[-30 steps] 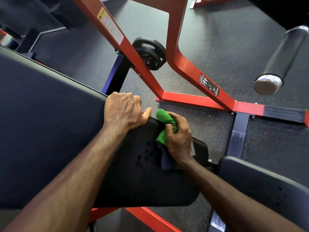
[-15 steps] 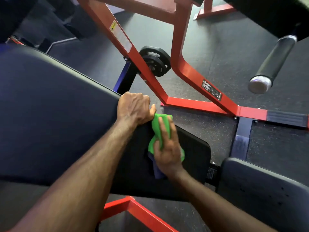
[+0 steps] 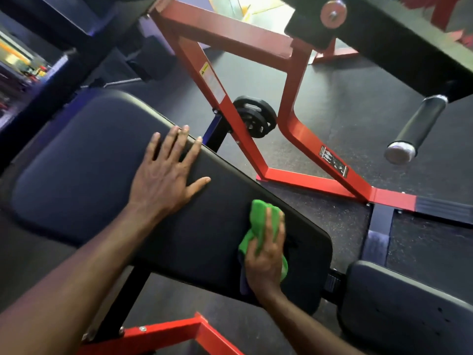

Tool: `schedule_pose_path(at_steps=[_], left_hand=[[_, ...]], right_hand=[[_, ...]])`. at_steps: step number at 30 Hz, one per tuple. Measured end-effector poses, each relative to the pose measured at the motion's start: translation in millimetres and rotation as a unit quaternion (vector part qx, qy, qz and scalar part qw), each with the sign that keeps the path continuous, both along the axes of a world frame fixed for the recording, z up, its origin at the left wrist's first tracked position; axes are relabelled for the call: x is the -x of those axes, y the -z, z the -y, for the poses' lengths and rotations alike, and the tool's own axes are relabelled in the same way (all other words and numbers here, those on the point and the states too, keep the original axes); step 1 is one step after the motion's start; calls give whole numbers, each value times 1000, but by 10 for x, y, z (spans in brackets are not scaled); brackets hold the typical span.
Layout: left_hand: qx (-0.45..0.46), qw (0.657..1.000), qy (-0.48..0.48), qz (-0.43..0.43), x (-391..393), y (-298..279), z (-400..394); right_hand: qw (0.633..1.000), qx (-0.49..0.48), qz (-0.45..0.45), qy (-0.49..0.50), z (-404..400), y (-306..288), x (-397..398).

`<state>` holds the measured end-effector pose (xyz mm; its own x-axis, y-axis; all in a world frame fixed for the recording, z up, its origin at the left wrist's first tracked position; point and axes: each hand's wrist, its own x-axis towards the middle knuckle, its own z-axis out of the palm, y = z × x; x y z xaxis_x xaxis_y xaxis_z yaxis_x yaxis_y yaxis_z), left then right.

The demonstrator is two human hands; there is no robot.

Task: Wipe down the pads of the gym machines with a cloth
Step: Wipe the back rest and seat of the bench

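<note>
A long black back pad (image 3: 84,175) of a red-framed gym bench slants across the view. My left hand (image 3: 166,175) lies flat on it near its far edge, fingers spread and straight. My right hand (image 3: 268,254) presses a bunched green cloth (image 3: 258,224) onto the pad's lower right part, fingers lying straight over the cloth. A darker bit of fabric shows under the wrist. A second black pad, the seat (image 3: 409,308), sits at the lower right.
The red steel frame (image 3: 302,139) stands beyond the pad, with black weight plates (image 3: 254,120) on a peg. A black foam roller with a metal end cap (image 3: 417,129) hangs at the right. Dark rubber floor lies all around.
My left hand has let go of the pad's edge and now lies flat, further up the pad. My right hand has slid the green cloth down and to the right.
</note>
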<state>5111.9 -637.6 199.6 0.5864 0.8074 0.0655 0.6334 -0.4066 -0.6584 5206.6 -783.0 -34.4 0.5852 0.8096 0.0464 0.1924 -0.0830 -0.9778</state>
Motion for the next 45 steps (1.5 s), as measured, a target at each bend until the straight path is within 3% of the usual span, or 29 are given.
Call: schedule_pose_path(at_steps=[1, 3, 6, 8, 9, 11, 12, 13, 15, 17, 18, 20, 22, 24, 26, 28, 29, 30, 31, 33, 35, 36, 38, 40, 41, 43, 45], left_hand=[[-8, 1000, -3, -4, -2, 39, 17], [-22, 1000, -12, -11, -19, 65, 13], [-31, 999, -9, -11, -30, 92, 5], [-30, 999, -8, -14, -11, 107, 17], [-30, 999, -8, -15, -1, 114, 16], [-37, 999, -5, -21, 15, 117, -5], [-39, 999, -8, -22, 15, 105, -19], [-41, 999, -10, -21, 10, 91, -21], [-39, 999, -11, -19, 0, 106, 12], [-41, 999, -8, -17, -1, 128, 21], [-41, 999, -8, -16, -5, 110, 23], [-44, 999, -7, -17, -12, 84, 18], [-49, 999, -3, -21, -18, 61, -12], [-43, 999, -7, -22, -25, 64, -3], [-44, 999, -8, -21, -19, 85, 15], [-42, 999, -10, -24, -11, 88, 18], [-42, 999, -12, -25, -5, 84, 21], [-43, 999, -13, -27, -2, 78, 30], [-46, 998, -13, -30, 5, 73, 29], [-50, 998, -10, -35, 14, 71, 16], [-49, 998, -7, -35, 26, 66, 11], [-50, 998, -9, -32, 26, 66, 13], [-49, 998, -9, -33, 13, 74, 19], [-49, 998, -7, -31, 18, 75, 17], [-47, 999, -6, -27, 13, 72, 20], [-44, 999, -3, -24, 0, 69, 27], [-51, 998, -3, -29, -10, 78, 4]], right_hand=[[998, 37, -40, 35, -32, -58, 58], [999, 22, -45, 9, -100, -323, 265], [967, -158, 105, -168, 15, -549, 362], [937, -198, 198, -210, 18, -365, 211], [953, -157, 188, -177, 0, -248, 177], [999, -25, 10, -28, -45, -273, 202], [999, 11, -46, 9, -60, -396, 289], [999, 10, -43, -8, -29, -543, 406], [983, -102, 60, -142, 167, -653, 551], [919, -224, 197, -259, 267, -550, 449], [901, -243, 239, -268, 227, -444, 328], [938, -179, 215, -204, 141, -259, 203], [992, -60, 60, -89, 70, -369, 285], [997, -13, 29, -64, 78, -608, 482], [978, -117, 93, -148, 148, -685, 578], [923, -224, 213, -230, 156, -574, 441], [909, -233, 251, -237, 149, -455, 341], [918, -207, 261, -217, 147, -307, 262], [945, -150, 231, -175, 142, -167, 212], [998, 7, 53, -44, 147, -30, 230], [993, 90, -63, 44, 112, -167, 389], [995, 68, -66, 35, 105, -303, 473], [995, -61, 16, -74, 179, -550, 590], [965, -160, 116, -170, 209, -610, 523], [961, -162, 141, -172, 183, -495, 424], [985, -77, 131, -81, 145, -116, 256], [998, 43, -21, 44, 116, 164, 107]])
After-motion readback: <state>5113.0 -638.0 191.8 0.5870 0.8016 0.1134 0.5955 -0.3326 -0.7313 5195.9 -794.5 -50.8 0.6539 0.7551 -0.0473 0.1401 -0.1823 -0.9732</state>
